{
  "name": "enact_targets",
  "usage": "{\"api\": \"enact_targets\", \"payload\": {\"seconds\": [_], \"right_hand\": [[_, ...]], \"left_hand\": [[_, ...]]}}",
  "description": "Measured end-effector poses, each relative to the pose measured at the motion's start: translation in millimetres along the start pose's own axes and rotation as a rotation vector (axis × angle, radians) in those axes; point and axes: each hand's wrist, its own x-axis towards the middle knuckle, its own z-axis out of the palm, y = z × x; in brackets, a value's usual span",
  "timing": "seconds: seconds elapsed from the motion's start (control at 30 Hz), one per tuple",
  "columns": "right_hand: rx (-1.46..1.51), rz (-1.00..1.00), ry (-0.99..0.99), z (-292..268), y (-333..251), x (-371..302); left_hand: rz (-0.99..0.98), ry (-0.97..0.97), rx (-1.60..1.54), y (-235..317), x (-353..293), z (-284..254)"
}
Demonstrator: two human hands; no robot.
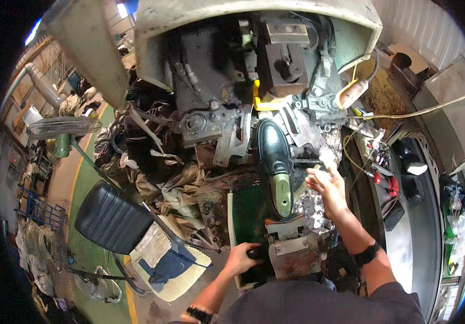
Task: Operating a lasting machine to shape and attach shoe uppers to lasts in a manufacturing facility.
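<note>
A glossy black loafer (273,141) stands toe away from me in the middle of the machine, fitted on a green shoe last (282,195) whose heel end shows. My right hand (328,189) is raised just right of the last, fingers loosely bent and apart, nothing plainly held. Bright glare washes out a white patch at its fingertips. Lower down, my left hand (239,260) curls around a black knob (254,252) on the machine's near left side. Metal jaw plates (238,137) flank the shoe's toe, and a metal block (296,254) sits below the heel.
The machine's pale hood (259,9) arches overhead, with a yellow bracket (265,101) beneath it. A lamp (353,93) hangs at the right, beside a conveyor (419,237) carrying dark shoes. A black chair (114,217) and a fan (65,129) stand to the left.
</note>
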Motion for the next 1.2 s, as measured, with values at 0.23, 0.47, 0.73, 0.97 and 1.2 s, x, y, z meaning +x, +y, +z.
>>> {"api": "enact_targets", "payload": {"seconds": [0.23, 0.47, 0.73, 0.97, 1.2], "right_hand": [[-0.605, -0.567, -0.479, 6.3, -20.9, -107.8], [-0.831, -0.807, -0.661, 15.0, 9.8, -169.7], [-0.758, -0.900, -0.131, -111.1, 1.3, -216.9], [-0.291, -0.500, 0.486, -249.3, 2.1, -297.7], [0.646, -0.248, 1.078, -508.5, 26.8, -446.9]], "left_hand": [[0.015, 0.841, -1.052, 68.2, -54.4, -132.1], [0.099, 0.563, -1.150, 176.2, 0.4, -143.3], [0.178, 0.235, -1.291, 297.4, 39.9, -26.6], [-0.199, -0.326, -1.269, 343.0, 98.0, 175.7], [0.054, -0.794, -0.481, 330.5, 91.6, 380.3]]}}
